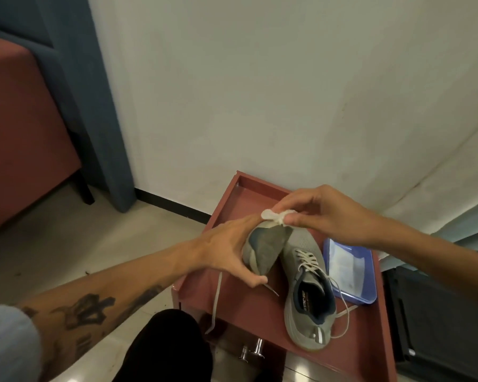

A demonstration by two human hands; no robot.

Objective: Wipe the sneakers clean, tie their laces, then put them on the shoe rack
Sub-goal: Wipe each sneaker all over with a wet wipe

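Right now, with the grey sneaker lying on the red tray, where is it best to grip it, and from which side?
Probably at the heel collar of the grey sneaker, from above on the near side. It sits upright, opening upward, heel toward the person, so fingers can hook inside. The left hand holds the other sneaker; the right hand pinches a white wipe. Loose laces trail rightward toward the blue tray.

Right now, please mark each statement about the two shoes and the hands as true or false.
1. The left hand holds one sneaker sole-up. True.
2. The right hand pinches a white wipe at that sneaker's toe. True.
3. The second sneaker has its laces tied in a bow. False: its laces lie loose.
4. The blue tray lies left of the second sneaker. False: it lies to its right.
5. Both sneakers are lifted. False: the second rests on the red surface.
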